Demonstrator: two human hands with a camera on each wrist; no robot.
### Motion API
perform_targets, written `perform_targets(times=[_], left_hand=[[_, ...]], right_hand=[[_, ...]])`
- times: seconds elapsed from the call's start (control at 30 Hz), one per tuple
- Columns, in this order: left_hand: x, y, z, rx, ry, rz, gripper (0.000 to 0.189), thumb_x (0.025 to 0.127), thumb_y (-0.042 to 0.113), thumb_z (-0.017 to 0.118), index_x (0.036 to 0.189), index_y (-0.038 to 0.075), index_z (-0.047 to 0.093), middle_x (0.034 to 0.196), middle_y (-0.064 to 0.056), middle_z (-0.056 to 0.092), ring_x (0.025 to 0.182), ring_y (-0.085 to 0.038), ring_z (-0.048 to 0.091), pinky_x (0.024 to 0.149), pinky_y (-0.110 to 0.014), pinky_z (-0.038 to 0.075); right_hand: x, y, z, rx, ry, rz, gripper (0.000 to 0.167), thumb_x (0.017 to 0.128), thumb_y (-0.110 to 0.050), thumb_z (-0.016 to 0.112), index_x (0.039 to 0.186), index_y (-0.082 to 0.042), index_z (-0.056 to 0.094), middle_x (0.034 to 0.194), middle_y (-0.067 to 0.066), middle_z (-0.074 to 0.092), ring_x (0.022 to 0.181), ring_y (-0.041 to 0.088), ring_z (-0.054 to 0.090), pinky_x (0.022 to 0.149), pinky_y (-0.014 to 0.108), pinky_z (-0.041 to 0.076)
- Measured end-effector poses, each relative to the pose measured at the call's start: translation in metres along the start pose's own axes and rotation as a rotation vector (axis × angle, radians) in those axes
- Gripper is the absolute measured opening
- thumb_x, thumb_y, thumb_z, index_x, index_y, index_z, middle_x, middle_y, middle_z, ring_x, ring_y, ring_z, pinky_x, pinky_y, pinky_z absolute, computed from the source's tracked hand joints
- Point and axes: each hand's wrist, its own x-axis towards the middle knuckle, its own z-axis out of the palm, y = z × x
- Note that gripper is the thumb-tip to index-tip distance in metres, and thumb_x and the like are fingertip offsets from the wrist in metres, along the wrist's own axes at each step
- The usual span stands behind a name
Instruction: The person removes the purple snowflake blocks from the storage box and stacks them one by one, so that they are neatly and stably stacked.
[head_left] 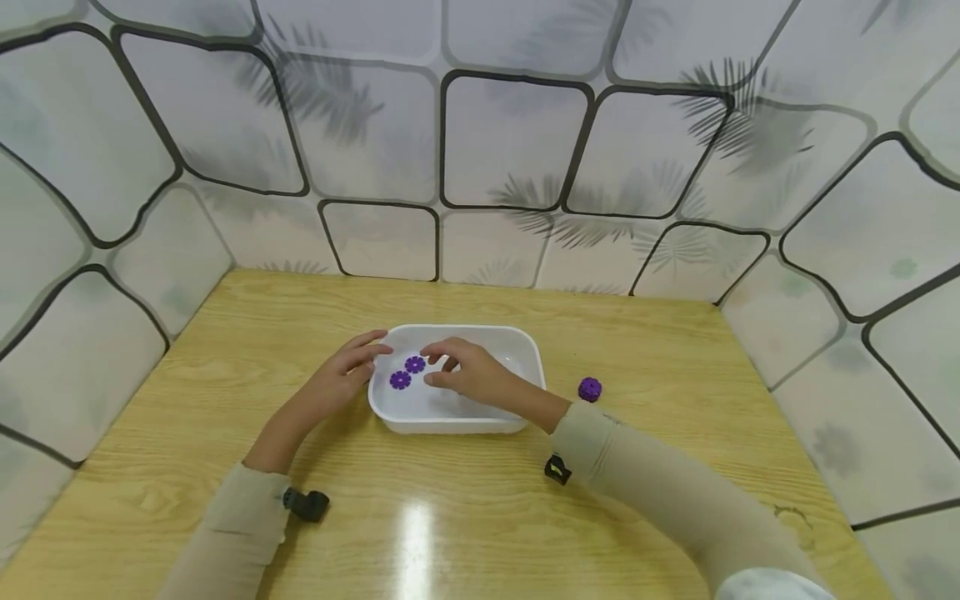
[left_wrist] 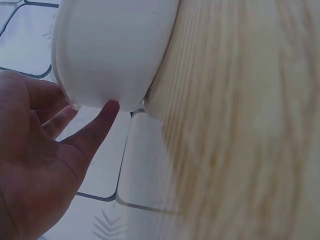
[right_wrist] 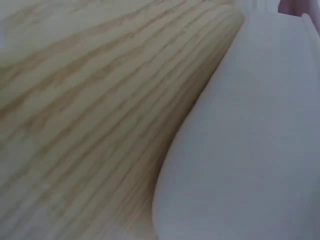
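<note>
A white plastic basin (head_left: 450,423) stands on the table. Two purple flower-shaped discs (head_left: 401,380) lie inside it, side by side toward its left end. My left hand (head_left: 341,379) holds the basin's left end, fingers over the rim and thumb against the outer wall; the left wrist view shows the thumb (left_wrist: 102,125) on that wall. Over the basin, my right hand (head_left: 472,373) has thumb and fingers bent but apart, just right of the discs, with nothing seen between them. In the right wrist view the basin's wall (right_wrist: 245,135) hides nearly all of the work.
A small stack of purple flower-shaped discs (head_left: 590,389) sits on the wooden table (head_left: 480,517) to the right of the basin. Patterned walls (head_left: 495,242) close off the table at the back and both sides. Each wrist wears a small black camera (head_left: 306,504).
</note>
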Motion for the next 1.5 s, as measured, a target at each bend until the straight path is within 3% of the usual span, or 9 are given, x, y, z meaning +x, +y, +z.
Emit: perform_targets(times=[0.4,0.47,0.7,1.07,1.3,1.5], left_hand=[[0.003,-0.002,0.001,-0.009,-0.008,-0.008,0.036,0.107,0.006,0.04,0.138,0.003,0.057,0.165,-0.013,0.028,0.153,-0.043,0.018,0.12,-0.069,0.02],[0.003,-0.002,0.0,-0.009,-0.007,0.007,0.036,0.106,0.005,0.04,0.138,0.002,0.057,0.164,-0.014,0.028,0.153,-0.044,0.018,0.12,-0.068,0.02],[0.002,-0.004,-0.001,-0.013,-0.001,0.037,0.036,0.105,0.003,0.041,0.137,-0.003,0.056,0.163,-0.018,0.029,0.152,-0.046,0.019,0.119,-0.068,0.021],[0.003,-0.004,-0.002,-0.018,-0.003,0.009,0.036,0.106,0.003,0.04,0.138,-0.002,0.057,0.164,-0.015,0.029,0.153,-0.043,0.018,0.12,-0.068,0.019],[0.003,-0.004,-0.001,-0.023,-0.003,0.008,0.036,0.106,0.003,0.04,0.137,-0.002,0.057,0.164,-0.016,0.028,0.153,-0.043,0.019,0.12,-0.068,0.02],[0.003,-0.003,-0.001,-0.032,-0.008,0.001,0.037,0.105,0.003,0.04,0.137,-0.002,0.057,0.164,-0.015,0.028,0.153,-0.043,0.018,0.12,-0.068,0.019]], right_hand=[[0.041,0.002,0.021,0.069,-0.105,0.106,0.047,0.09,-0.018,0.077,0.134,-0.01,0.064,0.12,0.006,0.068,0.08,0.011,0.063,0.057,0.026,0.057],[0.044,0.001,0.024,0.042,-0.12,0.105,0.046,0.089,-0.019,0.078,0.133,-0.01,0.065,0.12,0.006,0.069,0.085,0.011,0.063,0.062,0.024,0.056],[0.047,0.005,0.034,-0.068,-0.121,0.036,0.045,0.089,-0.017,0.078,0.132,-0.009,0.066,0.13,0.005,0.065,0.117,0.016,0.059,0.1,0.024,0.049],[0.047,0.01,0.04,-0.115,-0.122,0.006,0.043,0.089,-0.015,0.077,0.13,-0.011,0.066,0.123,0.004,0.066,0.104,0.011,0.058,0.091,0.02,0.049],[0.046,0.01,0.041,-0.18,-0.139,-0.001,0.041,0.091,-0.019,0.076,0.131,-0.016,0.067,0.127,0.002,0.063,0.11,0.01,0.058,0.097,0.022,0.048],[0.045,0.01,0.041,-0.168,-0.171,0.027,0.043,0.092,-0.016,0.074,0.133,-0.018,0.066,0.124,0.001,0.063,0.108,0.01,0.057,0.096,0.023,0.048]])
